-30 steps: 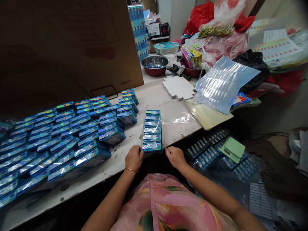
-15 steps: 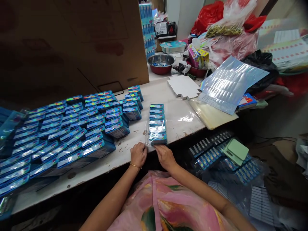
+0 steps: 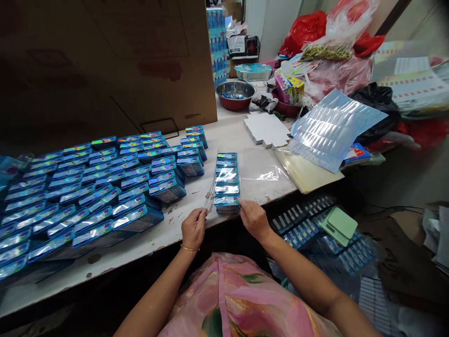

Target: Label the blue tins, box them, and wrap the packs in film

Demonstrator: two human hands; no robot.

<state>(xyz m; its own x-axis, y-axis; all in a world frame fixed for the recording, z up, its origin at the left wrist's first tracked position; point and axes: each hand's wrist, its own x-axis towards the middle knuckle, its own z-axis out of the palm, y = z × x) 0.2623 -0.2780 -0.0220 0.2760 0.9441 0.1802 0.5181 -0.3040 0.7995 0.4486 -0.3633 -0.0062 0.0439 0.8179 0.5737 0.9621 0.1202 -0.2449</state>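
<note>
A short row of blue boxes (image 3: 227, 188) with shiny tops stands on clear plastic film (image 3: 264, 174) near the table's front edge. My left hand (image 3: 194, 228) is closed, pinching the film's edge, which is raised along the row's left side. At the row's near right corner, my right hand (image 3: 255, 219) has its fingers curled together, the fingertips against the front box. Whether film is between those fingers is hidden. Many more blue boxes (image 3: 129, 199) like these stand in close rows on the left.
Behind the rows rises a large brown carton (image 3: 115, 61). A metal bowl (image 3: 235, 93), a white card stack (image 3: 267, 128) and a silvery sheet (image 3: 335, 131) lie toward the back right. Below the table on the right is a pale green scale (image 3: 339, 225).
My hands have moved apart: the left one drew leftward with the film's edge, and the right one shifted right and up to the row's near right corner.
</note>
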